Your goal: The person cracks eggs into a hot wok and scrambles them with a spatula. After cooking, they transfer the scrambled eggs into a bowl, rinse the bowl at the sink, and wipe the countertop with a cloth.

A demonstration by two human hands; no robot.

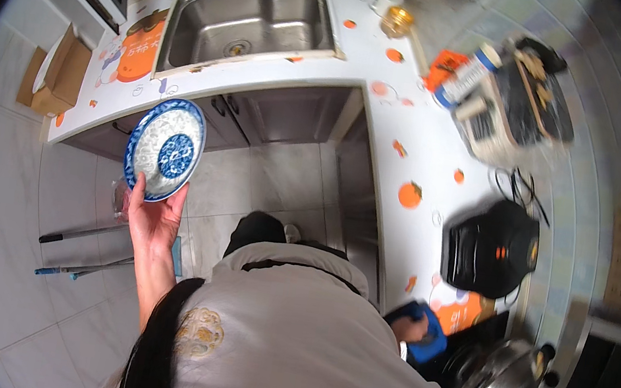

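Observation:
My left hand (155, 219) holds a blue-and-white patterned ceramic plate (164, 142) by its near rim, thumb on the inner face. The plate is tilted, its inside turned up toward me, above the tiled floor in front of the counter. Low on the right, my right hand (411, 328) grips a blue cloth (433, 340) at the counter's edge. That hand is blurred and partly covered by my body. Close beside it stands a shiny metal pot or wok (495, 387) with a domed lid.
A stainless steel sink (238, 32) is set in the white counter (402, 141). An open cardboard box (56, 81) stands at the left end. Along the right wall are a black appliance (492, 248), a plastic-wrapped rack (502, 117) and a canister (468, 76). Long poles (87, 234) lie low on the left.

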